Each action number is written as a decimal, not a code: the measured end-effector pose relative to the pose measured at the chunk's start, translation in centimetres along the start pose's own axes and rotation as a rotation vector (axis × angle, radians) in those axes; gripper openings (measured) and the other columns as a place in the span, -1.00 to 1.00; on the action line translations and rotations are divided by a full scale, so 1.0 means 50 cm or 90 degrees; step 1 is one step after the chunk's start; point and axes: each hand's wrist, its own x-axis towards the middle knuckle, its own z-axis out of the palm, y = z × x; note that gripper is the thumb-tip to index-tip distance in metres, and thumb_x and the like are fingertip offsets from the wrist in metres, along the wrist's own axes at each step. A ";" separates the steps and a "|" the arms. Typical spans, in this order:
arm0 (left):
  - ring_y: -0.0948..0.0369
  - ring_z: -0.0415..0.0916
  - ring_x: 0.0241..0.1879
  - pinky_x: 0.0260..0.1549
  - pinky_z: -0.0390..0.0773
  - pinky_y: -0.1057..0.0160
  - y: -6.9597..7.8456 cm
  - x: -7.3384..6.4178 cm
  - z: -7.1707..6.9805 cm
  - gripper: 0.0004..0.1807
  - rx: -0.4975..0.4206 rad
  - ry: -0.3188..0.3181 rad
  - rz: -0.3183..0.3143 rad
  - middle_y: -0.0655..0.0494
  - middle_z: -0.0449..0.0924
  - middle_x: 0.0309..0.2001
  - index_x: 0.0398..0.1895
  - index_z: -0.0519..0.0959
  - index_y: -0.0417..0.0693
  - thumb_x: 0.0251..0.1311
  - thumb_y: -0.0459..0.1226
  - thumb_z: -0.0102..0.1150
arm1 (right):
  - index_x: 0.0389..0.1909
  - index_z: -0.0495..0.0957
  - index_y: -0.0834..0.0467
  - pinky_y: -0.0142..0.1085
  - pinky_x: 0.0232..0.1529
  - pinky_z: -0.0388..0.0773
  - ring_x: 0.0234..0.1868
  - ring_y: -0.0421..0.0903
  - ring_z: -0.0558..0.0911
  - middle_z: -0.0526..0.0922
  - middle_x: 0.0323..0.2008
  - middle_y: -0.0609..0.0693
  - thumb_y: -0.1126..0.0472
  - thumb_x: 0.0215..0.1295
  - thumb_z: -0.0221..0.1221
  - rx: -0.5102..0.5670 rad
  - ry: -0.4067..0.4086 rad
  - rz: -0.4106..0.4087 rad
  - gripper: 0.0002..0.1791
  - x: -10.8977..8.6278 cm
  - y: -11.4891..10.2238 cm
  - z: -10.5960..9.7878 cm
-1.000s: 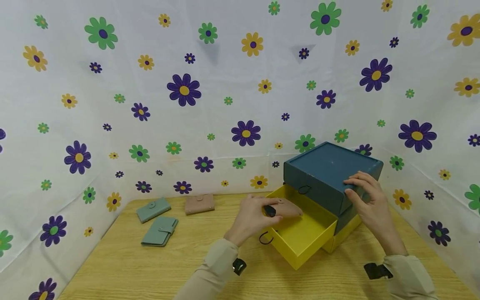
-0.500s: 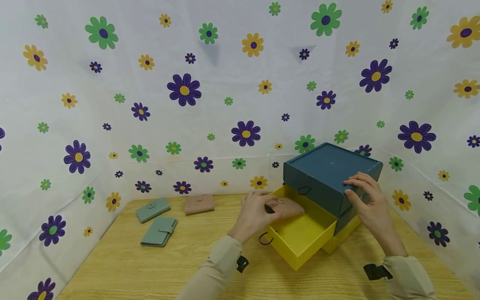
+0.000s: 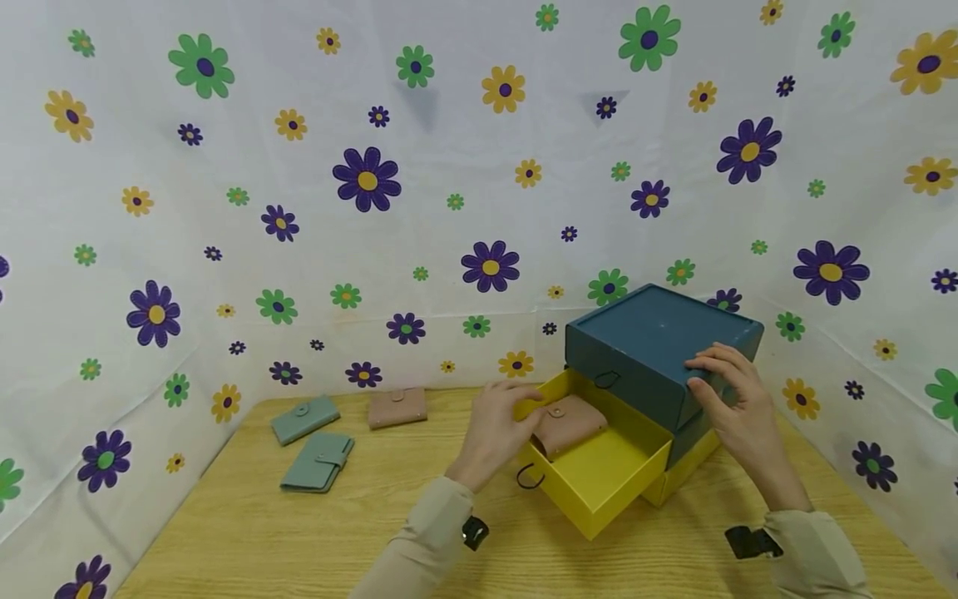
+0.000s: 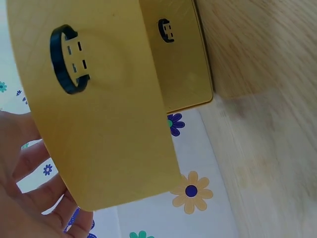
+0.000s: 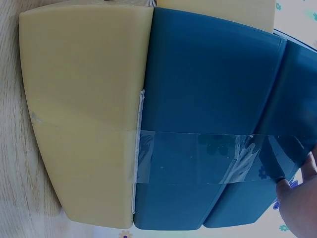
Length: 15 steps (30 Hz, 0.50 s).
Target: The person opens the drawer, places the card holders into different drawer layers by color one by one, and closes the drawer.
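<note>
A pink snap wallet (image 3: 570,423) lies inside the pulled-out yellow drawer (image 3: 584,509), toward its left side. My left hand (image 3: 497,433) is at the drawer's left edge, thumb overlapping the wallet's near corner and fingers parted around nothing. In the left wrist view, its fingers (image 4: 47,198) spread beside the drawer front with its black loop handle (image 4: 64,59). My right hand (image 3: 741,416) rests on the right corner of the blue drawer unit (image 3: 662,329), fingertips on the top edge and thumb lower against the side.
Another pink wallet (image 3: 398,408) and two green wallets, one farther back (image 3: 305,418) and one nearer (image 3: 318,462), lie at the left of the wooden table (image 3: 299,549). Clear tape (image 5: 198,158) crosses the unit's side. A flowered cloth (image 3: 449,125) hangs behind.
The left hand lowers the pink wallet into the yellow drawer, lets go of it and draws back slightly left. The right hand stays on the blue unit.
</note>
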 end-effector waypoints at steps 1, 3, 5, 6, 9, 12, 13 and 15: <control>0.05 0.48 0.08 0.11 0.42 -0.03 -0.002 -0.002 -0.001 -0.80 -0.004 0.007 0.001 0.09 0.68 0.00 -0.13 0.73 -0.04 0.20 -0.23 0.31 | -0.02 0.61 0.26 -0.50 0.37 0.01 0.43 -0.30 0.17 0.45 0.14 -0.04 0.41 0.31 0.19 0.001 0.001 -0.002 -0.76 0.000 -0.001 0.000; 0.08 0.48 0.06 0.12 0.43 0.02 -0.007 -0.006 -0.002 -0.82 -0.014 0.021 0.001 0.10 0.69 -0.02 -0.15 0.74 -0.05 0.21 -0.23 0.30 | -0.03 0.61 0.26 -0.53 0.35 0.01 0.43 -0.26 0.19 0.46 0.12 -0.05 0.42 0.30 0.19 0.004 0.003 -0.006 -0.76 0.000 -0.003 0.000; 0.10 0.49 0.05 0.11 0.46 0.06 -0.011 -0.012 -0.004 -0.83 -0.025 0.033 -0.001 0.10 0.69 -0.04 -0.17 0.74 -0.06 0.22 -0.24 0.28 | -0.03 0.61 0.27 -0.54 0.35 0.01 0.43 -0.23 0.19 0.46 0.12 -0.05 0.42 0.31 0.19 0.009 0.004 -0.008 -0.77 0.000 -0.005 -0.001; 0.12 0.49 0.04 0.10 0.47 0.08 -0.014 -0.015 -0.004 -0.83 -0.028 0.038 -0.004 0.11 0.68 -0.05 -0.17 0.74 -0.06 0.23 -0.23 0.28 | -0.03 0.61 0.27 -0.53 0.35 0.02 0.43 -0.22 0.20 0.47 0.12 -0.05 0.42 0.31 0.19 0.010 0.003 -0.008 -0.77 0.000 -0.005 -0.001; 0.15 0.51 0.00 0.04 0.52 0.12 -0.022 -0.025 -0.003 -0.85 -0.035 0.057 -0.004 0.12 0.67 -0.08 -0.19 0.73 -0.05 0.24 -0.24 0.26 | -0.03 0.61 0.28 -0.52 0.35 0.01 0.43 -0.22 0.19 0.46 0.12 -0.01 0.40 0.32 0.18 0.010 0.002 -0.009 -0.78 -0.001 -0.006 -0.001; 0.16 0.51 -0.04 -0.04 0.54 0.13 -0.029 -0.032 -0.003 -0.86 -0.048 0.078 -0.005 0.14 0.67 -0.09 -0.20 0.73 -0.05 0.25 -0.25 0.27 | -0.03 0.61 0.27 -0.53 0.35 0.01 0.43 -0.24 0.19 0.46 0.12 0.05 0.40 0.33 0.17 0.007 -0.002 -0.010 -0.78 -0.001 -0.005 -0.002; 0.16 0.51 -0.05 -0.05 0.54 0.13 -0.031 -0.033 -0.004 -0.87 -0.053 0.085 -0.006 0.14 0.67 -0.09 -0.21 0.73 -0.05 0.25 -0.25 0.27 | -0.03 0.61 0.27 -0.53 0.34 0.01 0.44 -0.25 0.19 0.46 0.13 0.07 0.40 0.34 0.17 0.006 -0.003 -0.010 -0.78 -0.001 -0.004 -0.002; 0.17 0.51 -0.06 -0.07 0.54 0.14 -0.034 -0.035 -0.005 -0.88 -0.058 0.094 -0.010 0.15 0.67 -0.10 -0.22 0.73 -0.05 0.24 -0.25 0.28 | -0.03 0.60 0.27 -0.55 0.34 0.01 0.44 -0.26 0.18 0.45 0.13 0.09 0.39 0.34 0.16 0.003 -0.006 -0.010 -0.78 -0.001 -0.002 -0.002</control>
